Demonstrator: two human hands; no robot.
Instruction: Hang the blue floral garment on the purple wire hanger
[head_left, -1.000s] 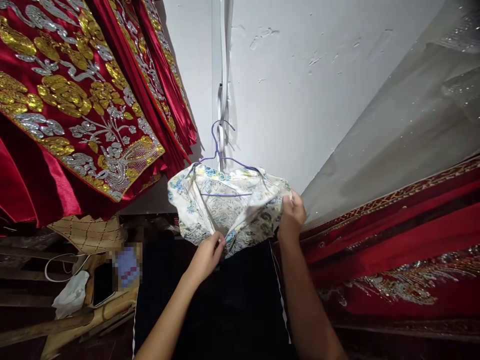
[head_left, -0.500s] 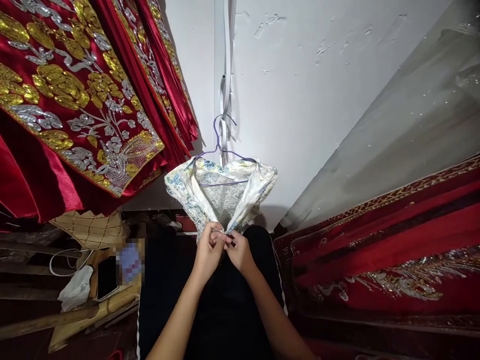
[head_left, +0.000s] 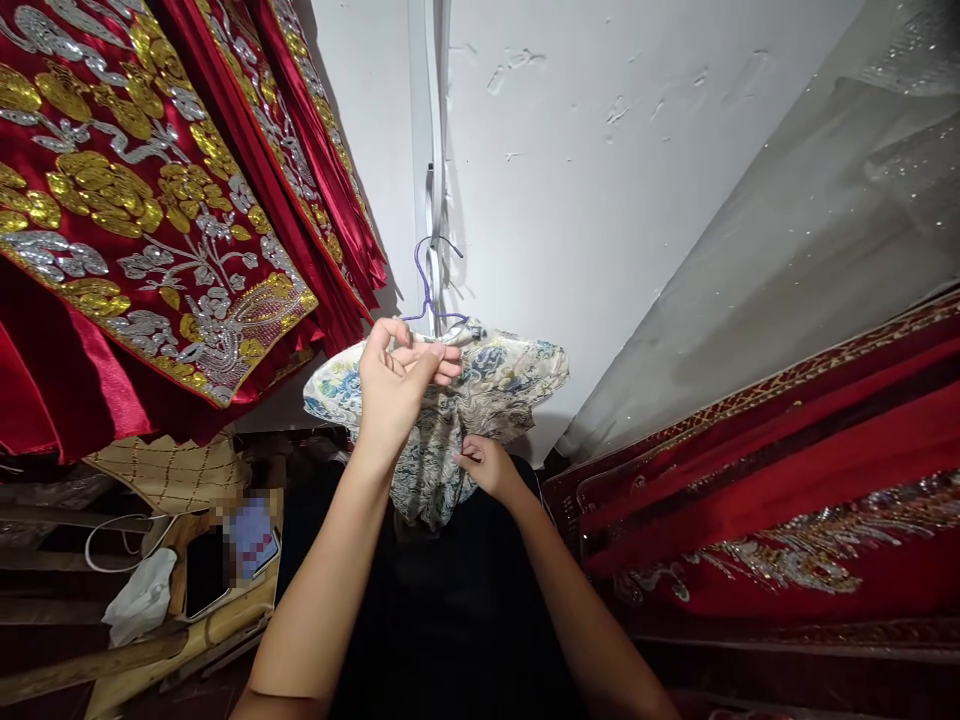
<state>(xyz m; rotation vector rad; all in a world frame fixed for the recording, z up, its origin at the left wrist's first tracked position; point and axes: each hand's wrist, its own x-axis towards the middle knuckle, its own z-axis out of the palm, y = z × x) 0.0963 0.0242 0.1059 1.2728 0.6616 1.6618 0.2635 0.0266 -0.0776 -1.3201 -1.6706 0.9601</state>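
Here, one shirt (head_left: pixel 517 365), on a hanger (head_left: pixel 426 275) straight ahead of me, shoulders spread crosswise. My left hand (head_left: pixel 411 362): before the collar, nearer it, half-curled, hold unclear. My right hand (head_left: pixel 480 464): lower, pinching the front edge.

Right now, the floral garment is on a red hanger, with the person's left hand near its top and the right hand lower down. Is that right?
Not quite: the hanger is purple, not red, as the head view shows. The floral garment is on it, with the left hand near its top and the right hand lower down.
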